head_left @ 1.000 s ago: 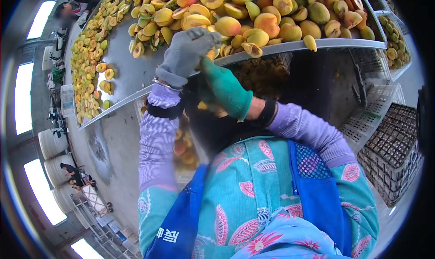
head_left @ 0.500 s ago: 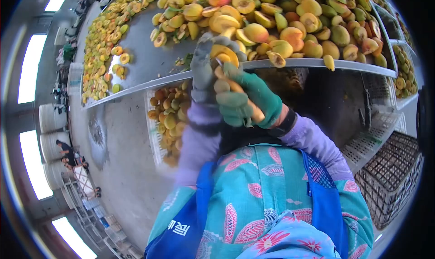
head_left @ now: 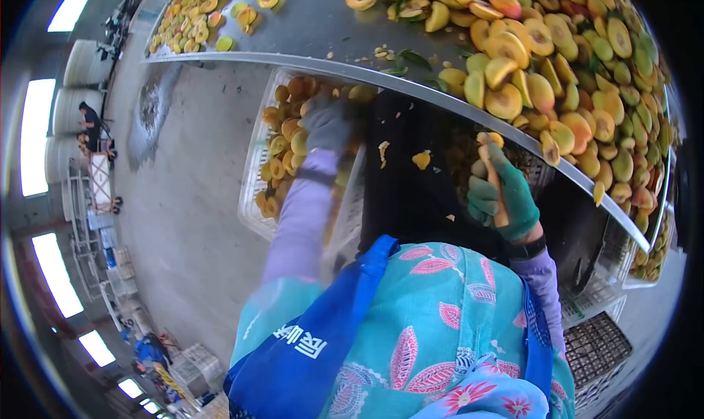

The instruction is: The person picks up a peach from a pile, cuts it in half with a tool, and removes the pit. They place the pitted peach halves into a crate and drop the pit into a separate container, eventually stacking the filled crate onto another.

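Note:
My left hand [head_left: 326, 123], in a grey glove, reaches down into a white crate [head_left: 251, 192] of yellow-orange peaches [head_left: 277, 148]. Its fingers are smeared by motion among the fruit, and I cannot tell whether they hold a peach. In a green glove, my right hand [head_left: 506, 195] is wrapped round the handle of a wooden-handled knife [head_left: 495, 184] below the metal table edge. A bit of yellow fruit shows at the top of that grip; the blade is hidden. Halved peaches [head_left: 506, 60] lie heaped on the table above the right hand.
The metal table [head_left: 323, 30] has a raised front rim and carries more peach halves [head_left: 194, 16] at far left. Fruit scraps dot my dark lap [head_left: 400, 170]. A dark plastic crate [head_left: 598, 349] stands at lower right. A person [head_left: 92, 126] is beside a cart at left.
My hands have parted: the left has gone from the peach over the table edge down into the crate, the right has moved right with the knife. The view has turned.

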The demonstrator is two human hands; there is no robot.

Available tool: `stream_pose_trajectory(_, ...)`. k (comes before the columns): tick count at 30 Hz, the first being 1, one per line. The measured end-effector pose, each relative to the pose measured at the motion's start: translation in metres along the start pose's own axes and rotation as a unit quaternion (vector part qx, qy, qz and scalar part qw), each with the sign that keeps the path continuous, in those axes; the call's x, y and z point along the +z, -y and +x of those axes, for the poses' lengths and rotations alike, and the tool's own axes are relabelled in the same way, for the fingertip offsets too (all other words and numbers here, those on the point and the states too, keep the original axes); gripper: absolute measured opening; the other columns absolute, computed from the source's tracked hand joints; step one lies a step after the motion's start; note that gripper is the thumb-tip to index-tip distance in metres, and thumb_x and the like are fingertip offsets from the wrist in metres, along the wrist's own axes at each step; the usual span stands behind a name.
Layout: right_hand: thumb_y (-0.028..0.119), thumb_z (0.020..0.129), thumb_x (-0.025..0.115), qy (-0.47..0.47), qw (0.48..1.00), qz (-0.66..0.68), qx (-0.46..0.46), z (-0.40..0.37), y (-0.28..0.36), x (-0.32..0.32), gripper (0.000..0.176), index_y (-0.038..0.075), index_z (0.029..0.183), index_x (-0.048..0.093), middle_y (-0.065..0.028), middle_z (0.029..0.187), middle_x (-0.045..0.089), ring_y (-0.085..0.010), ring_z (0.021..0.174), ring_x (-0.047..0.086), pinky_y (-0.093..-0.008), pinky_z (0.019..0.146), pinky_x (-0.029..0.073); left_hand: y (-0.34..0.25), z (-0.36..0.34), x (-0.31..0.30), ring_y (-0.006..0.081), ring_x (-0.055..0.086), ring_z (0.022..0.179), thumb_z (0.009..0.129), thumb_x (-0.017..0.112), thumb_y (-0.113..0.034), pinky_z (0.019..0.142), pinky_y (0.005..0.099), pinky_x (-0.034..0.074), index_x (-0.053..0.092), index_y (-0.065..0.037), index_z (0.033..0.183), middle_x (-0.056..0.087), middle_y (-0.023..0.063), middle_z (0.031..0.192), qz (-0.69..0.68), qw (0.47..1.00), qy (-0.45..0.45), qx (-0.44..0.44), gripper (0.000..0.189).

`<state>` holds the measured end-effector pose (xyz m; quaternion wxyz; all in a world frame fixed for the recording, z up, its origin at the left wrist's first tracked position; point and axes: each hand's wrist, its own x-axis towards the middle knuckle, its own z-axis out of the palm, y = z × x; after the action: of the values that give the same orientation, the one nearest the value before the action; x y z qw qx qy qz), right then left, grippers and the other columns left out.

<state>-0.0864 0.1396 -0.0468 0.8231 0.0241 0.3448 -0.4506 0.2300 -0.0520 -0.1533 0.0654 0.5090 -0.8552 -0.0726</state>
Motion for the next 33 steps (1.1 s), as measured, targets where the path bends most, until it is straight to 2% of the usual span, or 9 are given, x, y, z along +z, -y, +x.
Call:
stream_pose_trajectory(12,0.050,0.096,0.052,-0.145,0.953,-0.261,-0.059,0.022,-0.018,0.036,0.038,0.014,0.083,0.051,0.0004,0.055,0.045,-0.0128,0.041,0.043,-0.0263,0.039,0.035,-0.005,-0.102,-0.038,0.0330,0.042,0.124,0.078,0.066,-0.041,0.101,0.0496,0.037,0.058,-0.018,0.123,0.049,0.0128,0.129,0.091,0.981,0.005,-0.170,0.052)
stream_pose_trajectory(15,0.044,0.097,0.051,-0.200,0.762,-0.529,-0.316,0.024,-0.033,0.024,0.034,0.013,0.083,0.054,-0.0004,0.055,0.048,-0.0121,0.041,0.043,-0.0260,0.038,0.034,0.016,-0.150,-0.042,0.0374,0.046,0.122,0.080,0.068,-0.042,0.102,0.0462,0.038,0.051,-0.013,0.132,0.053,0.0185,0.129,0.028,0.962,0.005,-0.270,0.062)
stream_pose_trajectory(16,0.042,0.098,0.050,-0.222,0.639,-0.608,-0.415,0.028,-0.036,0.010,0.033,0.013,0.083,0.055,-0.0004,0.055,0.049,-0.0115,0.040,0.042,-0.0260,0.037,0.033,0.022,-0.172,-0.039,0.0328,0.056,0.108,0.081,0.065,-0.034,0.093,0.0402,0.045,0.055,-0.013,0.123,0.059,0.0141,0.117,0.179,0.970,-0.106,-0.122,0.048)
stream_pose_trajectory(17,0.046,0.094,0.055,-0.248,0.787,-0.473,-0.310,0.040,-0.036,-0.016,0.036,0.012,0.084,0.056,-0.0002,0.056,0.050,-0.0128,0.041,0.044,-0.0270,0.037,0.034,0.039,-0.193,-0.026,0.0359,0.059,0.100,0.083,0.064,-0.036,0.087,0.0439,0.048,0.051,-0.013,0.130,0.061,0.0187,0.112,0.063,0.977,-0.062,-0.195,0.054)
stream_pose_trajectory(18,0.051,0.091,0.057,-0.186,0.955,-0.231,0.008,0.023,-0.011,-0.017,0.040,0.012,0.085,0.056,-0.0001,0.057,0.050,-0.0135,0.041,0.045,-0.0279,0.037,0.035,0.044,-0.190,-0.045,0.0390,0.061,0.095,0.084,0.063,-0.036,0.080,0.0461,0.050,0.056,-0.013,0.124,0.062,0.0207,0.106,0.010,0.942,0.124,-0.313,0.048)
stream_pose_trajectory(23,0.050,0.094,0.054,-0.162,0.942,-0.281,-0.084,-0.002,0.010,-0.009,0.038,0.012,0.089,0.057,0.0024,0.057,0.049,-0.0116,0.042,0.044,-0.0257,0.038,0.034,0.001,-0.012,-0.173,0.0375,0.063,0.090,0.086,0.062,-0.033,0.074,0.0455,0.051,0.066,-0.005,0.100,0.065,0.0198,0.099,-0.105,0.954,-0.161,-0.230,0.032)
stream_pose_trajectory(26,0.045,0.098,0.049,-0.165,0.919,-0.340,-0.109,-0.008,0.016,-0.003,0.036,0.011,0.092,0.057,0.0014,0.054,0.046,-0.0120,0.041,0.044,-0.0244,0.037,0.032,0.113,0.036,-0.164,0.0350,0.064,0.091,0.085,0.062,-0.027,0.079,0.0399,0.051,0.069,-0.009,0.104,0.068,0.0182,0.097,-0.028,0.967,-0.230,-0.101,0.027)
stream_pose_trajectory(29,0.039,0.097,0.054,-0.227,0.922,-0.312,-0.043,-0.019,0.011,-0.004,0.033,0.007,0.095,0.057,0.0010,0.053,0.045,-0.0113,0.041,0.044,-0.0239,0.039,0.033,0.106,0.008,-0.207,0.0332,0.065,0.093,0.083,0.061,-0.026,0.084,0.0389,0.050,0.071,-0.012,0.099,0.068,0.0173,0.099,-0.149,0.920,-0.042,-0.361,0.024)
stream_pose_trajectory(33,0.047,0.097,0.050,-0.162,0.947,-0.272,-0.060,-0.014,0.013,0.006,0.044,0.004,0.098,0.056,-0.0011,0.051,0.044,-0.0134,0.038,0.042,-0.0254,0.037,0.034,0.176,-0.066,-0.161,0.0318,0.065,0.095,0.082,0.060,-0.031,0.086,0.0386,0.049,0.073,-0.013,0.097,0.069,0.0156,0.099,0.016,0.948,0.055,-0.314,0.026)
